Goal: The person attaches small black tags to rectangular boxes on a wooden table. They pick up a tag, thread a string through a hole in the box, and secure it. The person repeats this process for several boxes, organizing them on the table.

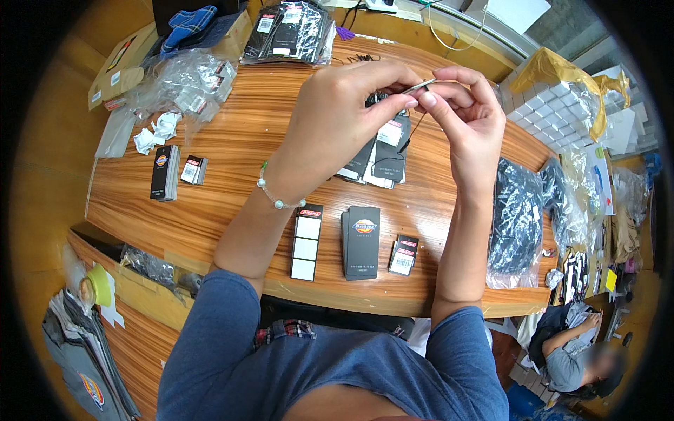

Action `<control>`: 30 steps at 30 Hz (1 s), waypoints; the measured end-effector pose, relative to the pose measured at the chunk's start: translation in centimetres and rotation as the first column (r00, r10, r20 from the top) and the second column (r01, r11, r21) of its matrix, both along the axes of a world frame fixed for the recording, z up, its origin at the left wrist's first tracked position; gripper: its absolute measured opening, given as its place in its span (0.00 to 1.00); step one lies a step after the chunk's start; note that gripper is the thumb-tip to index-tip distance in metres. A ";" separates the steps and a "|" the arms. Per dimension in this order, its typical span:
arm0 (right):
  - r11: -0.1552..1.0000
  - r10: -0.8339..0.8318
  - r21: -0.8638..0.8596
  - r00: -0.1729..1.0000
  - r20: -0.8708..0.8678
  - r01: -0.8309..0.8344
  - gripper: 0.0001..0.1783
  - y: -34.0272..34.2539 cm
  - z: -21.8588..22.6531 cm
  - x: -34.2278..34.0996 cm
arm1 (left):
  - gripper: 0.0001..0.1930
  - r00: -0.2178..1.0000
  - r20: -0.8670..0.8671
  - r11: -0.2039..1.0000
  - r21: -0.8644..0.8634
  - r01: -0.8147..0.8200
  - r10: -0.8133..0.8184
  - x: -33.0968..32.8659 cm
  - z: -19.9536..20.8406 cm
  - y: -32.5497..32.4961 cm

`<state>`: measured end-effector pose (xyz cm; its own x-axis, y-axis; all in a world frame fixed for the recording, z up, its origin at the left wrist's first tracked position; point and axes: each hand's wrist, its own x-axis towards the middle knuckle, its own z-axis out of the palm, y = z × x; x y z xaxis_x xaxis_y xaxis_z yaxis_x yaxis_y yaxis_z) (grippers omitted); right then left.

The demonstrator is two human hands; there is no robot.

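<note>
Both hands are raised over the table and meet at their fingertips. My left hand (335,112) pinches a thin hang tag (419,85), seen nearly edge-on. My right hand (468,119) has thumb and fingers closed at the same spot, on a black cord (415,130) that hangs down between the hands. The exact join of cord and tag is hidden by fingers. Below them lies a loose heap of dark hang tags (387,165) with cords. Nearer me are a white-panelled label strip stack (305,245), a stack of dark grey tags (363,242) and small barcode tags (404,256).
At left stand black tag stacks (163,172), small tags (191,170) and crumpled paper (166,125). Bagged tags (288,31) lie at the back. A bag of black cords (516,224) and boxed white packs (544,112) line the right. Another person (572,361) sits at lower right.
</note>
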<state>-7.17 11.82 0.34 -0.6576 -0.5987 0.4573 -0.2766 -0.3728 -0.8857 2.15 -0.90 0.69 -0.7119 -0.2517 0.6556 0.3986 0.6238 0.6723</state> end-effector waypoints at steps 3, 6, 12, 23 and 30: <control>1.000 0.006 0.016 1.000 -0.018 -0.006 0.15 0.3 0.3 0.1 | 0.07 1.000 0.000 0.998 0.060 0.009 -0.009 0.2 0.5 0.0; 1.000 -0.017 0.006 0.998 -0.067 0.017 0.15 0.3 0.0 -0.2 | 0.06 0.998 -0.053 0.997 -0.077 0.010 -0.014 -0.1 0.2 -0.1; 1.000 -0.018 0.006 0.998 -0.053 0.018 0.15 0.0 -0.5 0.0 | 0.06 0.995 -0.077 0.985 -0.153 -0.075 0.064 -0.1 0.0 0.1; 0.993 0.045 0.096 0.981 0.189 -0.064 0.09 0.1 -0.3 -0.4 | 0.08 0.927 -0.373 0.813 -0.527 -0.247 0.040 -1.1 -0.5 -1.3; 0.977 -0.199 0.059 0.978 -0.065 0.203 0.07 0.3 -1.0 -1.6 | 0.06 0.958 -0.277 0.892 -0.447 -0.067 -0.068 -1.8 -1.4 -1.3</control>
